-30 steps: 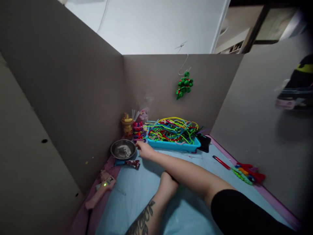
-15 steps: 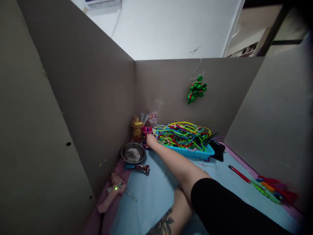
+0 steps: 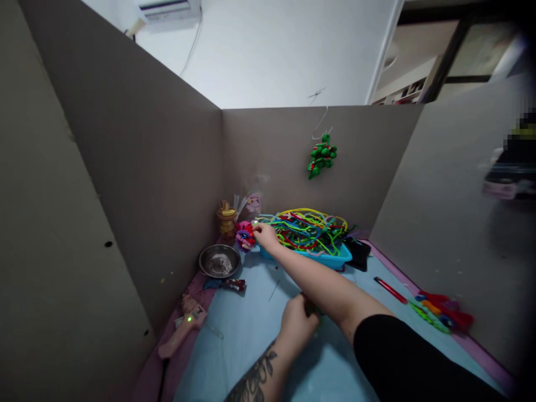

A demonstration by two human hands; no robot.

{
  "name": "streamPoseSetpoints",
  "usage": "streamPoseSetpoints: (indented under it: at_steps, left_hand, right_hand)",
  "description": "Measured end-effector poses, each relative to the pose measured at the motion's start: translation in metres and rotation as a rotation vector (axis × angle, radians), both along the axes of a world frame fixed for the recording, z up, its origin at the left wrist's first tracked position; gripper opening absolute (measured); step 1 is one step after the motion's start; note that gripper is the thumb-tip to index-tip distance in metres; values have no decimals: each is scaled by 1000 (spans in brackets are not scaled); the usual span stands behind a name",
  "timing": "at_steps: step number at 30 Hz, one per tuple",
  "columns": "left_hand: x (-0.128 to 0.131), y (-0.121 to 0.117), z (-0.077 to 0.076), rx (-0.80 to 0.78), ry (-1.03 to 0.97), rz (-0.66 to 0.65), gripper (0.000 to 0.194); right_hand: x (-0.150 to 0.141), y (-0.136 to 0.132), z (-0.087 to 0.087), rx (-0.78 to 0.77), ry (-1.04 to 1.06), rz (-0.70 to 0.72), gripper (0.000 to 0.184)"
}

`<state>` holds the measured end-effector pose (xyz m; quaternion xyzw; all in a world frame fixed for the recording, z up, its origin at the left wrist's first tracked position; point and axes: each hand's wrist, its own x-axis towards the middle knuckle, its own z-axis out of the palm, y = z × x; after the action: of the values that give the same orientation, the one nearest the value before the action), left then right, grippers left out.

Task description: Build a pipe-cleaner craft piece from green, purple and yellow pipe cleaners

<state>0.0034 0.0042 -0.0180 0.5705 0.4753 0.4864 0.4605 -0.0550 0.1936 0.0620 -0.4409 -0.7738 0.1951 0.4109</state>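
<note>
My right hand (image 3: 266, 237), at the end of a black-sleeved arm, is stretched to the far left of the table. Its fingers are pinched together at the edge of a red, pink and purple fuzzy bundle (image 3: 244, 237); whether they grip it or something tiny beside it I cannot make out. Below that forearm, my left hand (image 3: 296, 319), with a tattooed forearm, is closed over the blue table cover (image 3: 247, 340). Something dark, partly greenish, shows at its fingers, mostly hidden. A blue tray (image 3: 335, 260) piled with colourful pipe cleaners (image 3: 310, 231) stands beside my right hand.
Left are a metal bowl (image 3: 220, 261), a wrapped packet (image 3: 234, 285), a pink glue gun (image 3: 186, 329) with a green light, and a brown jar (image 3: 226, 223). A green ornament (image 3: 323, 155) hangs on the back panel. A red stick (image 3: 390, 290) lies right.
My right hand has drawn slightly right, uncovering more of the fuzzy bundle. My left hand has come out from under the right forearm. The view has shifted a little.
</note>
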Motion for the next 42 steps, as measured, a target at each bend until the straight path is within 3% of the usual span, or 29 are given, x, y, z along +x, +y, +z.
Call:
streamPoseSetpoints:
  at_steps: [5,10,14,17,23,32,42]
  left_hand:
    - [-9,11,-1,81,48,202,17]
    - [-19,21,3,35,-230,322,22]
    - [-19,21,8,95,-335,349,33]
    - [-16,17,11,127,-322,329,35]
    - [-12,12,14,144,-221,272,33]
    - [-8,6,25,111,-273,148,34]
    - [-9,10,17,111,-252,205,29]
  right_hand:
    - [18,-15,15,-83,110,76,26]
    - [99,-62,25,-106,189,205,19]
    - [166,-111,2,-25,177,103,15]
    - [192,-141,-23,49,117,49,14]
    - [197,-165,-48,210,30,34,20]
    - [195,-162,-51,226,96,-40,12]
    - [191,-164,-62,277,41,4,16]
